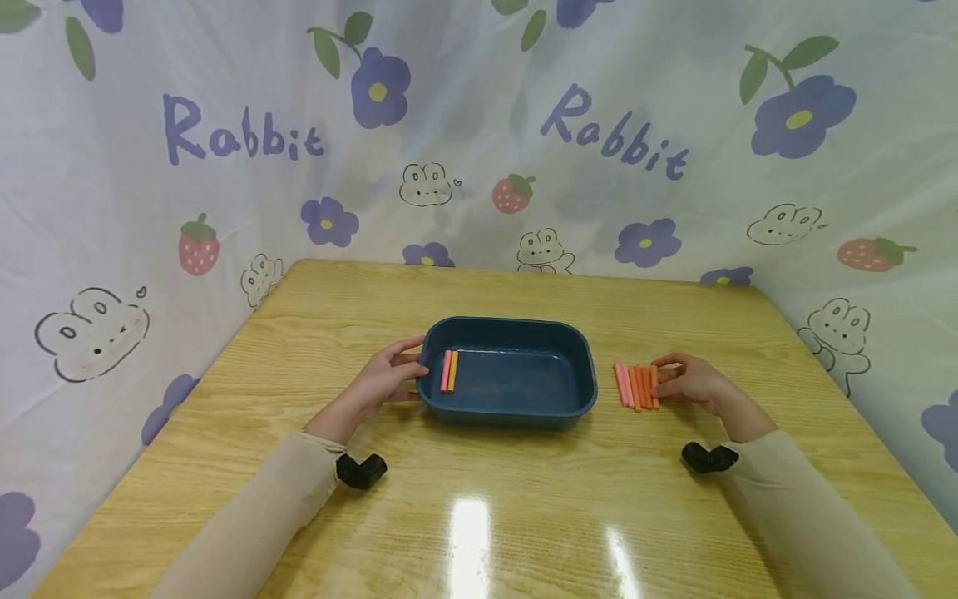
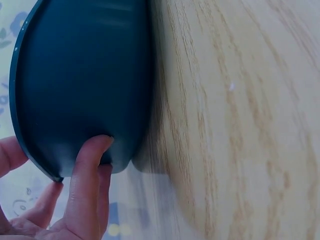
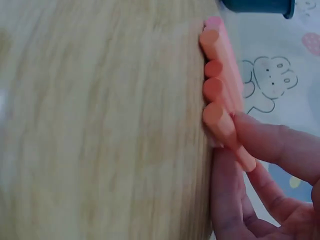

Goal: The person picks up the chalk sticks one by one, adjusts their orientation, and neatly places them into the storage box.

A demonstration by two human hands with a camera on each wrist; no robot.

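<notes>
A dark blue rectangular tub [image 1: 509,420] sits mid-table. My left hand [image 1: 377,383] holds its left end, with one fingertip over the rim; in the left wrist view a finger [image 2: 87,170] presses against the tub's outer wall. Inside the tub, at the left, lie a pink chalk stick [image 1: 446,371] and a yellow-orange chalk stick [image 1: 453,372], side by side. Right of the tub, my right hand [image 1: 699,384] pinches an orange chalk stick [image 3: 220,122] at the right end of a row. Pink chalk sticks [image 1: 623,386] and orange chalk sticks [image 1: 641,388] make up that row.
The wooden table [image 1: 561,499] has glare spots near its front. Behind and beside it hangs a white cloth [image 1: 479,108] with rabbits, flowers and strawberries. Each sleeve bears a black wrist device, one at the left wrist [image 1: 361,471] and one at the right wrist [image 1: 709,457].
</notes>
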